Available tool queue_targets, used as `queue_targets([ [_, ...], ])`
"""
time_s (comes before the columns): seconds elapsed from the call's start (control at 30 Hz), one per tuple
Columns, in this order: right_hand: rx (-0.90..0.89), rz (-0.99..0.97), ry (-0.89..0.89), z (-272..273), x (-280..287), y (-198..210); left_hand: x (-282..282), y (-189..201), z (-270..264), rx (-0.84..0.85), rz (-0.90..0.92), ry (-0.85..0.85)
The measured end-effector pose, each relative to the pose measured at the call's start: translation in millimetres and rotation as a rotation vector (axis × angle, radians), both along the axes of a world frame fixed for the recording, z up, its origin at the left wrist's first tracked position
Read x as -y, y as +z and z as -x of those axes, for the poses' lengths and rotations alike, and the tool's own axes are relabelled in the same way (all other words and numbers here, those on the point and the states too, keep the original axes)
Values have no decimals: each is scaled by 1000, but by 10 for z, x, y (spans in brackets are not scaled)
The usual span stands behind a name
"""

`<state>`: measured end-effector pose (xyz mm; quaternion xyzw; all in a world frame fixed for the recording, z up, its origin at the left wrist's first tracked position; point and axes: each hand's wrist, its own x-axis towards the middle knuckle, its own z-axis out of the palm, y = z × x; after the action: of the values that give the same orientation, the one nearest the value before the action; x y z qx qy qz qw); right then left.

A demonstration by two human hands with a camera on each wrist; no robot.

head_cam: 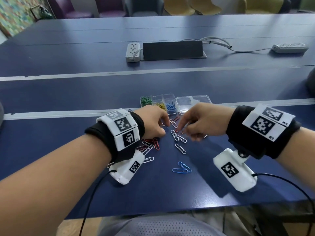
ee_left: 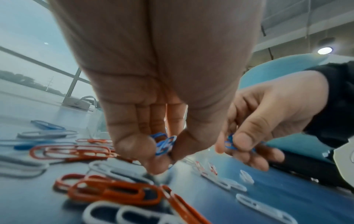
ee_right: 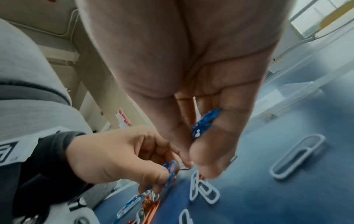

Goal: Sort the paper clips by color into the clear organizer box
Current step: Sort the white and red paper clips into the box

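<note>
The clear organizer box [head_cam: 171, 96] stands open just beyond my hands, with green [head_cam: 146, 100], yellow [head_cam: 161, 106] and blue clips [head_cam: 171, 106] in separate compartments. Loose red clips [head_cam: 150, 143], white clips [head_cam: 180, 148] and two blue clips [head_cam: 181, 168] lie scattered on the blue table [head_cam: 68, 103]. My left hand [head_cam: 164, 126] hovers low over the pile and pinches a few blue clips [ee_left: 164, 144] between thumb and fingers. My right hand [head_cam: 185, 132], close beside it, holds blue clips [ee_right: 204, 125] in its curled fingers while its fingertips reach down among the red and white clips.
The box's clear lid [head_cam: 193, 101] lies open to the right of the compartments. Farther back are two power strips [head_cam: 133, 51] [head_cam: 289, 48] with cables and a raised black cable flap [head_cam: 172, 50]. The table's front edge runs just before my lap.
</note>
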<state>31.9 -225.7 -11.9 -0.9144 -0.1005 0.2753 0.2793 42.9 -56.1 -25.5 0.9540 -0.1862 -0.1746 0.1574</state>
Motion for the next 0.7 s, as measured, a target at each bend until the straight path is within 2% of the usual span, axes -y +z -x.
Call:
queue_targets([
  [0.17,-8,97,-19,-164,-10,48,-35,32,-49,-203,120,72],
  [0.3,137,176,-78,-387,-119,93,-24,84,-150,-311,284,149],
  [0.43,209,233,-115,-592,-232,167,28,233,-401,-169,361,221],
  [0.57,212,245,-141,-679,-310,174,188,333,-651,82,180,209],
  [0.7,246,275,-193,-852,-302,192,345,292,-782,190,51,157],
])
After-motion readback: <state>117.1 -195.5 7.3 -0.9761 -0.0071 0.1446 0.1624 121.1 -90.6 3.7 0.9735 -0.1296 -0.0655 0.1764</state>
